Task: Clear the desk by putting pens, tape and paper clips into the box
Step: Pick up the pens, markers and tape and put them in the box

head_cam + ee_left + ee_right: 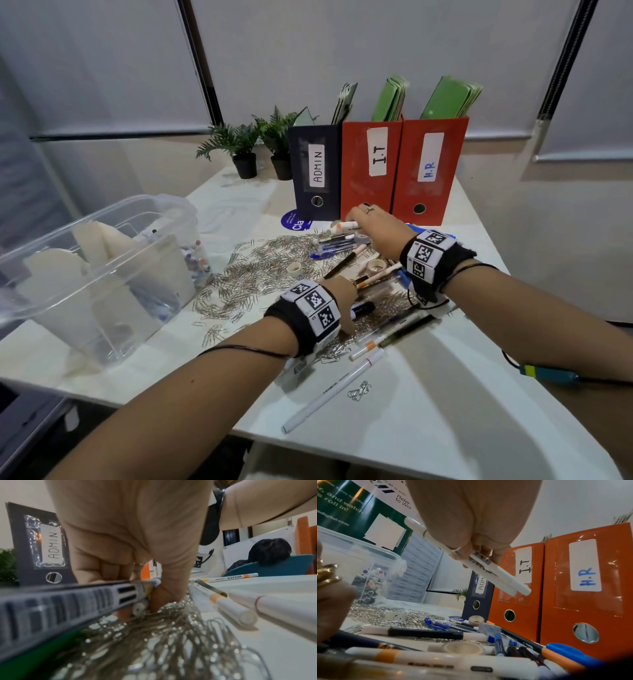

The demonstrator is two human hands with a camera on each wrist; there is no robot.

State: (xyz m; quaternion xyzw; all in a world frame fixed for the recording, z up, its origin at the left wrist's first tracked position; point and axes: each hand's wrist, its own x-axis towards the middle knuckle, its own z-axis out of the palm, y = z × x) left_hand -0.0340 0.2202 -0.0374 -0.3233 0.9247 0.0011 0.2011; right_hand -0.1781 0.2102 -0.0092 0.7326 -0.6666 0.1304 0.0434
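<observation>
A clear plastic box (102, 274) stands at the desk's left and holds several pens behind its white dividers. A wide heap of silver paper clips (267, 260) lies mid-desk, with pens and markers (394, 325) scattered over its right side. Two tape rolls (294, 269) (376, 264) sit among them. My right hand (363, 219) is raised near the file boxes and grips two white markers (488, 568). My left hand (344, 291) is down on the clips, fingers curled round a bundle of pens (68, 608).
Three upright file boxes marked ADMIN (315, 171), I.T (373, 164) and H.R (428, 168) line the back, with two potted plants (239, 147) to their left. A white pen (332, 394) and a few clips (359, 390) lie near the front edge. Another person (267, 551) sits beyond.
</observation>
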